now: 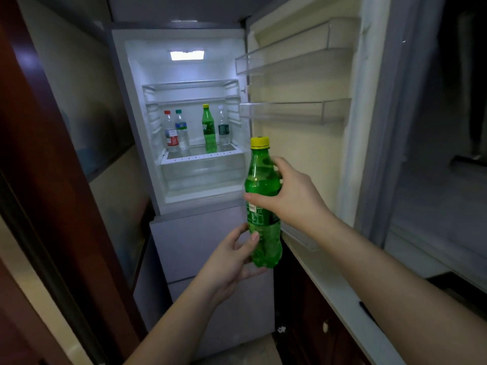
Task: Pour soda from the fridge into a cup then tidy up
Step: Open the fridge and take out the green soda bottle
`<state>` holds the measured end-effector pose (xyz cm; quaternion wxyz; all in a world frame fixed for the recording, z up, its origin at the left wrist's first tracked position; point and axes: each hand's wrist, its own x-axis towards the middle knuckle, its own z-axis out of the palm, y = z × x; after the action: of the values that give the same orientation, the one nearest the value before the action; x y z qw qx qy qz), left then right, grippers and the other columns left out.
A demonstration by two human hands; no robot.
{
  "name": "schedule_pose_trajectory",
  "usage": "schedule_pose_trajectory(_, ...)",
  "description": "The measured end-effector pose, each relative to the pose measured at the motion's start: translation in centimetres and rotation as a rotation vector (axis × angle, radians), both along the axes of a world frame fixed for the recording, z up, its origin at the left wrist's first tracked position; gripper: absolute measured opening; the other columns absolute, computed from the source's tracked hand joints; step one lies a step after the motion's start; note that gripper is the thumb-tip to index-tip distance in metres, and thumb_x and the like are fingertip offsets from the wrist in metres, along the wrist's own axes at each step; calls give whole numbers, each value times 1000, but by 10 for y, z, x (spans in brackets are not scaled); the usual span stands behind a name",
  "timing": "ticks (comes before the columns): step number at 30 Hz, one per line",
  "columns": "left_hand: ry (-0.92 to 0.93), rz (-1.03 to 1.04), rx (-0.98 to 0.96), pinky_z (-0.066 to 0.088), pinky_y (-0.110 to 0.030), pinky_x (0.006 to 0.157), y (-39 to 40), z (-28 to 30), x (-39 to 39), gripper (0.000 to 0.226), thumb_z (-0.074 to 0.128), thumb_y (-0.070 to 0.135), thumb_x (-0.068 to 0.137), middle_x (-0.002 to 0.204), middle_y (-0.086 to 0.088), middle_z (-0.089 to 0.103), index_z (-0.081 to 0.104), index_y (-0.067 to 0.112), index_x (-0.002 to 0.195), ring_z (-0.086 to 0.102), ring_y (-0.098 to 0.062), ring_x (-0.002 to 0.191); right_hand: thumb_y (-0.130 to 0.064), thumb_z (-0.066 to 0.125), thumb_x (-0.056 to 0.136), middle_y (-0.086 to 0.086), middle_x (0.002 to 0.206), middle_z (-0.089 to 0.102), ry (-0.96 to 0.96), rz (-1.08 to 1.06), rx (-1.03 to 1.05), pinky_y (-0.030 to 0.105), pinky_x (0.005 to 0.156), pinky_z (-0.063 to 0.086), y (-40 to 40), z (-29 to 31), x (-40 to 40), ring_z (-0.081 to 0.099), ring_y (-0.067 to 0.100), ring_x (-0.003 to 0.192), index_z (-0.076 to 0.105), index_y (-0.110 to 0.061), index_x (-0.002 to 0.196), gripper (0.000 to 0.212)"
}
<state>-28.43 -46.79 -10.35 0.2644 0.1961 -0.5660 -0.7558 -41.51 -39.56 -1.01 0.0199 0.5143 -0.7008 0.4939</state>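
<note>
Soda bottle (263, 204), green plastic with a yellow cap, is being held upright in front of the open fridge (184, 127), outside the lit compartment and just beside the lower edge of the fridge door (311, 154). The person's right hand (292, 198) is grasping the bottle around its middle, thumb lying across the top of the label and fingers wrapping round the far side. The left hand (232, 256) is cupping the bottle's base from below and from the left, thumb pressing on the lower body; its fingers are partly hidden behind the bottle.

Inside the fridge, four bottles are standing upright on the lowest glass shelf (203, 154): a clear bottle with a red cap and red label (171, 133), touching or nearly touching a clear bottle with a green cap (181, 130) to its right; then, well apart, a second green bottle with a yellow cap (209, 127), and just beside it a clear bottle with a dark label (223, 126). A clear drawer (203, 175) is sitting beneath that shelf. The interior light (186, 55) is glowing at the top. The door is standing open to the right, its clear door shelves (295, 111) showing no contents. A pale countertop edge (342, 299) is running along the lower right.
</note>
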Motion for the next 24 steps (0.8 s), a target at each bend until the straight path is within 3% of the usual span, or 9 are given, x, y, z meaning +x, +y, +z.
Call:
schedule_pose_trajectory(6,-5,-91,-4,58,-43,81,32,-9,8,46,64,29,84,113,-7,72,54,23,128,68,-23,105,-47,81,63,-11,104,65,-13,-95,-7,35,82,53,45,-7,18,64,13,92,48,-36,123,70)
schedule_pose_trajectory(10,-11,-145,-10,59,-42,79,54,-17,12,35,62,27,89,117,-9,69,57,27,123,69,-21,104,-49,81,63,-10,104,65,-21,-187,16,34,79,54,77,-16,30,64,13,91,46,-38,125,72)
schedule_pose_trajectory(12,-18,-171,-2,58,-44,80,67,-22,12,43,64,28,86,118,-11,68,55,25,128,69,-22,104,-49,81,64,-9,107,65,-21,-230,21,35,81,54,94,-20,34,64,13,93,45,-37,127,74)
schedule_pose_trajectory(18,3,-313,22,58,-46,82,109,-39,-3,43,63,27,85,120,-12,66,56,23,127,69,-24,103,-64,74,55,-11,114,62,-43,-350,48,38,83,55,153,-34,40,62,12,101,40,-45,128,82)
schedule_pose_trajectory(24,-13,-433,17,58,-45,82,165,-51,-22,45,67,31,79,119,-13,65,57,30,123,69,-21,102,-55,79,62,-16,110,62,-65,-493,51,38,83,55,220,-43,43,62,8,99,40,-45,127,76)
